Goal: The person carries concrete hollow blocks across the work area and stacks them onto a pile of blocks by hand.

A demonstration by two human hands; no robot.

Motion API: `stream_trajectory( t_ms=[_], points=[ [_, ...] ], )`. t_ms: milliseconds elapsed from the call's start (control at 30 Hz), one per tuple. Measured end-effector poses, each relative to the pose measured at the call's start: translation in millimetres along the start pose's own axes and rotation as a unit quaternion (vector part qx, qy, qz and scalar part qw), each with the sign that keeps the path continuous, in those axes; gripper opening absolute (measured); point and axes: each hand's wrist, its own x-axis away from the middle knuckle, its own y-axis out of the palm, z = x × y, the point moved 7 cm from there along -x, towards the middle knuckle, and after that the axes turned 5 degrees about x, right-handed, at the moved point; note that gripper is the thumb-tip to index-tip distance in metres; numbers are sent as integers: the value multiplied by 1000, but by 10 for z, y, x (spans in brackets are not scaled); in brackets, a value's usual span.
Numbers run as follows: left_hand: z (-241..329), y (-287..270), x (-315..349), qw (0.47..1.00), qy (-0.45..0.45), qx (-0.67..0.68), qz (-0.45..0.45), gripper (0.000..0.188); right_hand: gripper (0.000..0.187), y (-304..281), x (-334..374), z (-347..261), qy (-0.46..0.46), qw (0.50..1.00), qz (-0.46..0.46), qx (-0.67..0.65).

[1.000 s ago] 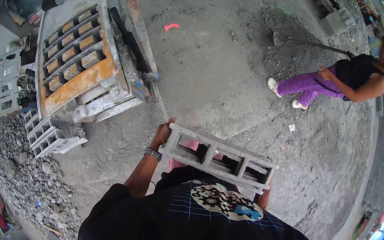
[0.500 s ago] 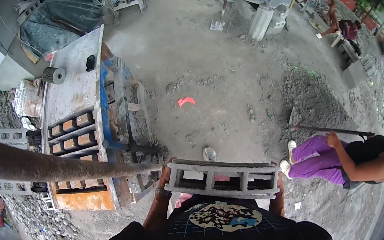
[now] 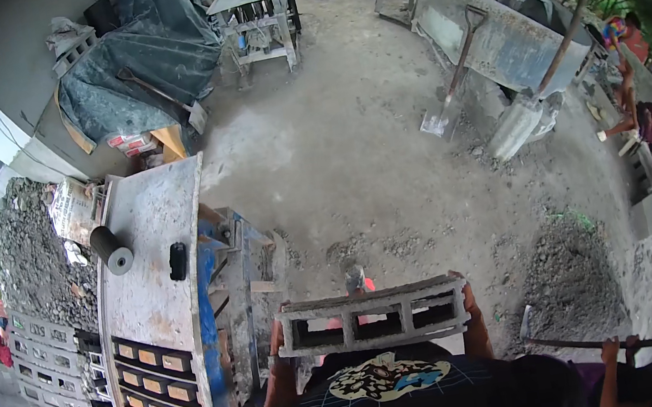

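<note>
I carry a grey hollow concrete block [image 3: 373, 318] level in front of my chest, its three openings facing up. My left hand [image 3: 276, 341] grips its left end and my right hand [image 3: 466, 300] grips its right end. The block hangs above a rough concrete floor [image 3: 354, 166]. A block-making machine [image 3: 164, 309] with a mould of several cells stands close on my left.
A shovel [image 3: 452, 90] leans on a large mixing trough [image 3: 499, 38] at the upper right. A grey sand pile [image 3: 573, 273] lies to the right. Another person's hand [image 3: 609, 351] holds a long tool handle at the lower right. Gravel [image 3: 30, 262] and stacked blocks [image 3: 49, 367] lie left.
The view has swung away from the machine toward the open yard. The block stays in both hands and now sits level. The other person has slid to the lower right edge.
</note>
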Motion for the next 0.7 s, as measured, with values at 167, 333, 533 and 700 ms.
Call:
stream_trajectory(
  t_ms=[167,333,533,700],
  points=[
    [853,1211,-1001,1000,-24,-12,-11,42,37,-89,-1683,-536,-4,999,46,-26],
    [1690,2259,-2168,999,-24,-31,-13,51,35,474,-3148,-1404,55,996,19,-62],
    [2446,3601,-3677,998,-53,-22,2,50,36,799,-5290,-2084,73,996,-45,-28],
    [3184,4547,-4976,998,-60,-13,-3,49,35,964,-7178,-2558,92,995,-32,4]
  ],
)
